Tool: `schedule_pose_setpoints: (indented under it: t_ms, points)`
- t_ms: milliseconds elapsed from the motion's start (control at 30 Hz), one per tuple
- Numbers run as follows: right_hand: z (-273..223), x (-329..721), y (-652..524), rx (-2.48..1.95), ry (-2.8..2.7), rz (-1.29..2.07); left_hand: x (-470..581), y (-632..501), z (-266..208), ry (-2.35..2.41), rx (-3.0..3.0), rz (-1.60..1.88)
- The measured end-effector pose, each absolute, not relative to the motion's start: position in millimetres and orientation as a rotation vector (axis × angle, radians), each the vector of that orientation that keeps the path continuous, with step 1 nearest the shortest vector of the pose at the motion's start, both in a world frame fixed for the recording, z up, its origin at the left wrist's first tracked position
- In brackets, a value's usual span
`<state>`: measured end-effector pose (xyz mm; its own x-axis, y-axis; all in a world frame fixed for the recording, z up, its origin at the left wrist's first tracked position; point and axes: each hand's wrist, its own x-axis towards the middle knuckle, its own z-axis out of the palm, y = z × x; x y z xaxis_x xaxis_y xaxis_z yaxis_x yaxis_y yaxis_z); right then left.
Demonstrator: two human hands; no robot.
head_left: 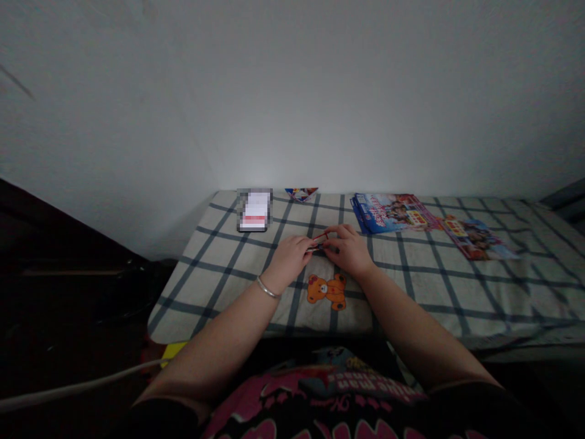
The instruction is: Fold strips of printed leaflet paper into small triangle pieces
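Note:
Between my two hands, just above the checked tablecloth, is a small folded piece of printed paper (pixel 319 238) with a reddish edge. My left hand (pixel 295 256) pinches its left end; a silver bangle circles that wrist. My right hand (pixel 346 249) grips the right end with thumb and fingers, and the fingers hide much of the paper. Beyond them, against the wall, lies a folded paper triangle (pixel 301 194) with a colourful print. A printed teddy bear (pixel 326 291) shows on the cloth below my hands.
A phone (pixel 255 210) with a lit, blurred screen lies at the back left. A stack of blue printed leaflets (pixel 388 212) is at the back right, with another leaflet (pixel 478 238) beside it. The tablecloth (pixel 201 286) ends in a rounded corner at left; a pale cable (pixel 82 387) runs below.

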<state>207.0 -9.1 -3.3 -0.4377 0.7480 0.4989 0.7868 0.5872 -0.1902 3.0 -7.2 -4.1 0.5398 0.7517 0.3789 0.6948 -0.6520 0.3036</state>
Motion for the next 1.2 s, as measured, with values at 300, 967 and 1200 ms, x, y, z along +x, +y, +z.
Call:
schedule_pose_setpoints:
  t_ms: [300, 967, 1200]
  points:
    - [-2.1, 206.7, -10.9, -1.205, -2.271, -0.061, 3.6, -8.2, -2.6, 1.267, 2.636, 0.729]
    - [-4.5, 207.1, -7.8, -1.183, -2.448, -0.136, 7.1, -14.1, -1.8, 1.299, 2.745, 0.599]
    - [-6.9, 206.7, -6.6, -1.162, -2.424, -0.158, 9.0, -13.7, -3.6, 1.351, 2.667, 0.636]
